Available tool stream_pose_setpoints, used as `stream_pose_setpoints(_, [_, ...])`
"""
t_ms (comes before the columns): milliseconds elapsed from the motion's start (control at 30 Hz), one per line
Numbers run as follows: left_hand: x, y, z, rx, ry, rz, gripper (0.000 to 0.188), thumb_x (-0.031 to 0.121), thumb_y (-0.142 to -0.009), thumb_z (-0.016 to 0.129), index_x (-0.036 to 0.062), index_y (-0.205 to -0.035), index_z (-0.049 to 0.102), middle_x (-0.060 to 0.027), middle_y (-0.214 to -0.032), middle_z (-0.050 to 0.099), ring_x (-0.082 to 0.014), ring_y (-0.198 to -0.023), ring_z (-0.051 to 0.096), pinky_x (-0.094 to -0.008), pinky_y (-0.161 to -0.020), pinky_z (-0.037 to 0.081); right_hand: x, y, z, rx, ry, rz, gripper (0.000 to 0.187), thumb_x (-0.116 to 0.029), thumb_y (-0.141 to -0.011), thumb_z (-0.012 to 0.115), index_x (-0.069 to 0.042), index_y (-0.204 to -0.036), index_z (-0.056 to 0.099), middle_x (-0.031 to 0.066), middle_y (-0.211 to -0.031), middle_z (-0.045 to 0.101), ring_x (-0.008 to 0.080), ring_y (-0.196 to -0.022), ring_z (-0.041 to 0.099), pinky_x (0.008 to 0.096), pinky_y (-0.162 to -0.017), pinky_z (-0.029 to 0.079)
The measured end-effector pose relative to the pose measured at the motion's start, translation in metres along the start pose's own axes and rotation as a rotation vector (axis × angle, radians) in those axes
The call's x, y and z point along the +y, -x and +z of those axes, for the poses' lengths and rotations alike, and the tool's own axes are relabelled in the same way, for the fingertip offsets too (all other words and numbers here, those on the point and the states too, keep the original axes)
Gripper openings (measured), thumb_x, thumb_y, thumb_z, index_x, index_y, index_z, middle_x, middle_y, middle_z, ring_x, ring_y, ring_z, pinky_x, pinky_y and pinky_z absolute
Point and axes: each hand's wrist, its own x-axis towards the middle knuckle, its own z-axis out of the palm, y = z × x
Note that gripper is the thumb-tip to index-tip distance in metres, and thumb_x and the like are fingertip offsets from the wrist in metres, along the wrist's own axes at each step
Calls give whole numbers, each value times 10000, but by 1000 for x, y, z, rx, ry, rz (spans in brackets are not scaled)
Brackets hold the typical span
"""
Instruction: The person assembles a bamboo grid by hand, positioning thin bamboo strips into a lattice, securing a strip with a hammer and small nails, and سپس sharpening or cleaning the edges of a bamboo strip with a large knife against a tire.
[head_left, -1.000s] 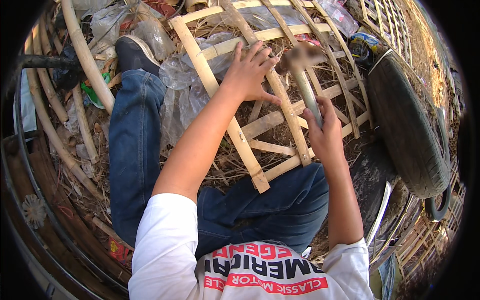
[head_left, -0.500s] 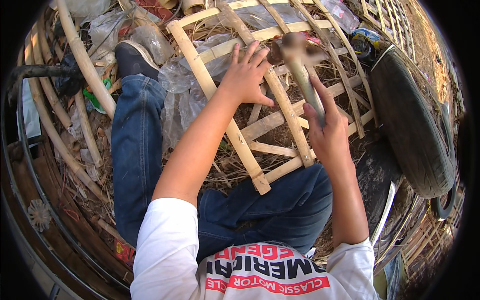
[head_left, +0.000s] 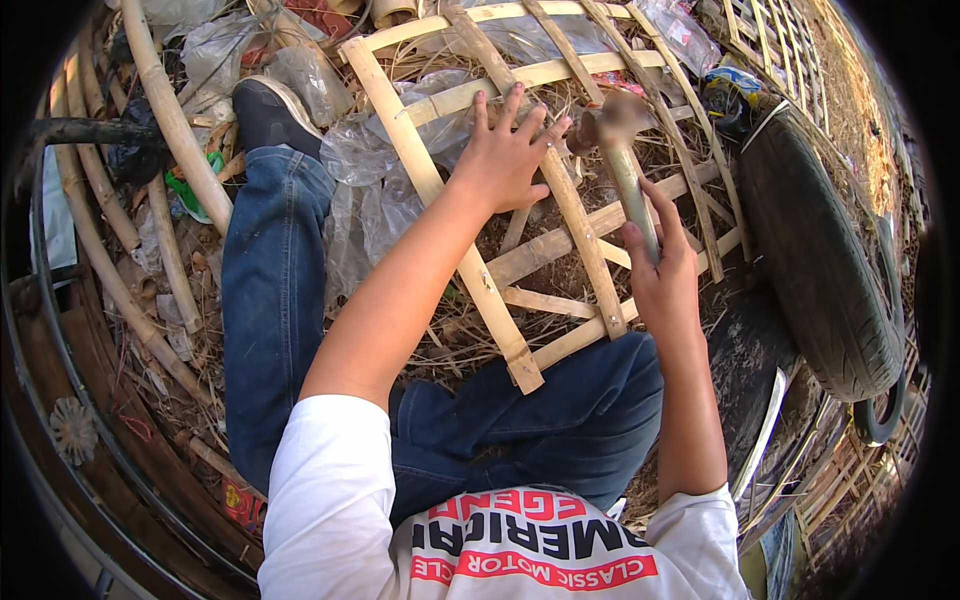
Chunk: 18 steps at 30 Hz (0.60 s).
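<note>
A lattice of pale bamboo strips (head_left: 545, 250) lies in front of me, its near corner over my bent leg. My right hand (head_left: 662, 262) grips a hammer (head_left: 630, 190) by its handle, the head pointing away from me and blurred. Flat across the upper part of the lattice rests my left hand (head_left: 507, 160), fingers spread over a crossing of strips. The hammer head is just right of the left fingertips. Small nail-like points dot the strips, though whether one sits under the left fingers I cannot tell.
At the right stands a black tyre (head_left: 820, 250). Clear plastic bags (head_left: 365, 180) and dry straw litter the ground. Long bamboo poles (head_left: 170, 110) lie at the left, beside a curved metal frame (head_left: 100, 420). Another bamboo lattice (head_left: 780, 50) is at the far right.
The hammer and my right hand have moved slightly right and nearer to me. My left hand has stayed on the lattice, its fingers shifting a little to the right.
</note>
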Motion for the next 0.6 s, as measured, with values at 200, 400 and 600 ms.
stream_pose_setpoints(200, [1,0,1,21,58,38,847,439,-801,642,79,-1475,277,-132,-1517,283,-360,-1445,124,-644,-1125,94,24,2,6,82,19,-183,427,-92,-915,577,-93,-1330,478,271,-1005,652,394,-952,651,401,-813,491])
stream_pose_setpoints(400, [-7,5,-1,57,205,100,833,466,-824,606,-1,-1442,299,-184,-1516,273,-329,-1443,163,-555,-1164,92,23,10,5,38,-66,-49,420,-114,-927,571,-90,-1335,474,280,-1048,643,414,-1015,627,416,-840,485])
stream_pose_setpoints(600, [10,-1,2,99,226,-16,929,676,-826,512,2,-1433,316,-197,-1513,273,-342,-1437,176,-570,-1138,170,33,10,7,56,-111,-27,421,-106,-929,568,-89,-1338,471,272,-1032,650,396,-1000,639,414,-834,486])
